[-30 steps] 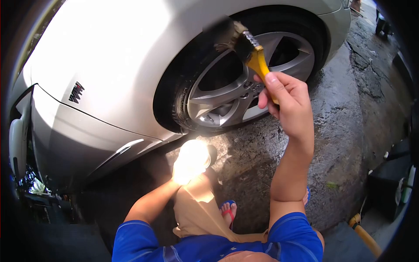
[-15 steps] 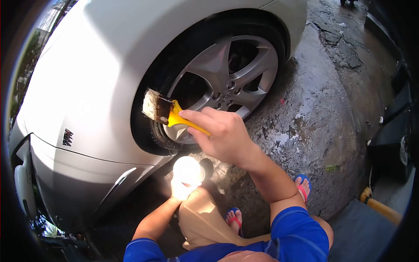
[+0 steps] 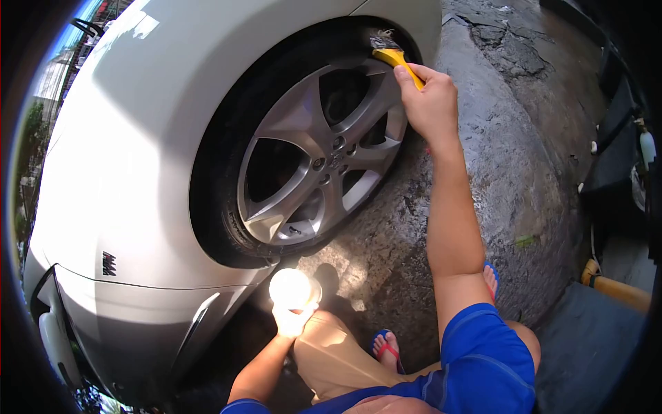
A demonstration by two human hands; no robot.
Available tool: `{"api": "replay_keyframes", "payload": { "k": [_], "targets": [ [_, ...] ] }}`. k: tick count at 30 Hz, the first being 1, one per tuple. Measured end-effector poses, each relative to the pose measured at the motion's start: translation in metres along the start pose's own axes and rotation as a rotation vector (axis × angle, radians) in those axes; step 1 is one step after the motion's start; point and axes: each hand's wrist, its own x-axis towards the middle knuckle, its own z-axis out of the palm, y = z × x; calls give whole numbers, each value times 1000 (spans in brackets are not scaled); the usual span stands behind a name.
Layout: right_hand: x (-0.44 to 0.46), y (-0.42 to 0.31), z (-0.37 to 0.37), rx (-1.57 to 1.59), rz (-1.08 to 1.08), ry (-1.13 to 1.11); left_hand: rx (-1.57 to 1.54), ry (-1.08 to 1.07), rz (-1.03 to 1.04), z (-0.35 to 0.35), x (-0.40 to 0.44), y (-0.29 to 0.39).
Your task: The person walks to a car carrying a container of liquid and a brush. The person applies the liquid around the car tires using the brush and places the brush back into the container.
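My right hand (image 3: 429,96) is closed round the yellow handle of a paint brush (image 3: 392,52). The brush's bristles are at the upper right part of the black tire (image 3: 222,159), by the wheel arch; whether they touch the rubber is hard to tell. The tire surrounds a silver spoked rim (image 3: 296,119). Near my knee, my left hand (image 3: 293,319) holds a round white container (image 3: 295,290), overexposed by sunlight, so its contents cannot be made out.
The silver car's body (image 3: 124,165) fills the left side, with a side mirror (image 3: 55,345) low at the left. Wet, cracked concrete (image 3: 510,179) lies right of the wheel. Dark objects and a yellowish pole (image 3: 620,293) stand at the right edge.
My right hand has swung the brush from the tire's lower left side up to its upper right. The left hand still holds the container. The view has shifted.
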Motion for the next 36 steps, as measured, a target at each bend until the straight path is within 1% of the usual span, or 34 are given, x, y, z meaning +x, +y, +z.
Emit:
{"api": "replay_keyframes", "payload": {
  "k": [1, 2, 3, 4, 5, 6, 8, 9, 10, 11, 12, 13, 15, 16, 17, 18, 19, 20, 21, 22, 23, 24, 25, 26, 27, 29, 30, 31, 32, 33, 34, 35, 36],
  "targets": [
    [-19, -24, 2, 56, -37, -59, 19, -3, 2, 1, 3, 2],
    [-36, -27, 17, 86, -304, -14, 38, -5, 4, 3, 7, 5],
    [-58, -42, 25, 87, -421, -49, 101, -8, 14, 8, 10, 26],
    [-85, -59, 31, 81, -430, -158, 163, -7, 25, 14, 11, 44],
    [-101, -69, 34, 80, -438, -267, 187, 15, 100, 21, 11, 58],
    [-100, -67, 33, 84, -413, -244, 212, 40, 176, 26, 12, 70],
    [-93, -59, 33, 100, -373, -207, 267, 27, 280, 23, 14, 65],
    [-74, -38, 36, 118, -384, -60, 299, -12, 304, 15, 11, 47],
    [-50, -23, 26, 69, -308, -25, 314, -19, 320, 15, 11, 46],
    [-29, -4, 18, 90, -189, 20, 330, -26, 336, 14, 10, 45],
    [-7, 17, 10, 14, -65, 26, 331, 0, 341, 18, 8, 64],
    [12, 45, 5, -1, -35, 66, 327, 20, 333, 20, 6, 68],
    [39, 96, -8, -104, 182, -13, 313, 50, 302, 21, 1, 67],
    [48, 128, -10, -223, 265, -37, 305, 63, 278, 19, -4, 61],
    [51, 162, -11, -209, 364, -73, 344, 1, 160, 17, -8, 54],
    [48, 193, -9, -232, 449, -109, 380, -62, 40, 13, -13, 43],
    [29, 236, 2, -261, 478, -86, 413, -129, -76, 10, -18, 34],
    [21, 269, 8, -293, 505, -55, 515, -191, -51, 10, -20, 27],
    [3, 239, -5, -209, 777, -136, 612, -253, -23, 12, -22, 19],
    [-19, 267, -6, -161, 849, -165, 642, -302, -35, 11, -26, 35],
    [-47, 295, -9, -96, 924, -103, 672, -352, -46, 11, -27, 59],
    [-74, 317, -13, -163, 934, -81, 634, -381, -87, 15, -26, 83],
    [-97, 299, -28, -129, 989, -16, 601, -414, -126, 14, -27, 114],
    [-112, 257, -52, -194, 1043, -60, 572, -467, -138, 12, -27, 134],
    [-131, 237, -77, -353, 932, -101, 512, -407, -96, 12, -29, 156],
    [-132, 118, -143, -189, 983, -226, 374, -271, -24, 18, -43, 212],
    [-117, 38, -174, -191, 1036, -264, 289, -273, -95, 17, -44, 257],
    [-125, 8, -203, 2, 1018, -238, 135, -199, -208, 15, -52, 299],
    [-116, -40, -240, 37, 1038, -302, 86, -243, -183, 9, -51, 337],
    [-105, -97, -270, 135, 1029, -312, 40, -284, -155, 3, -49, 376],
    [-75, -178, -296, 35, 978, -390, 22, -336, -131, -2, -42, 416],
    [-50, -238, -320, 21, 1076, -446, 8, -392, -105, -6, -33, 456],
    [-38, -271, -338, 40, 940, -494, 1, -452, -82, -13, -26, 492]
  ]
}}
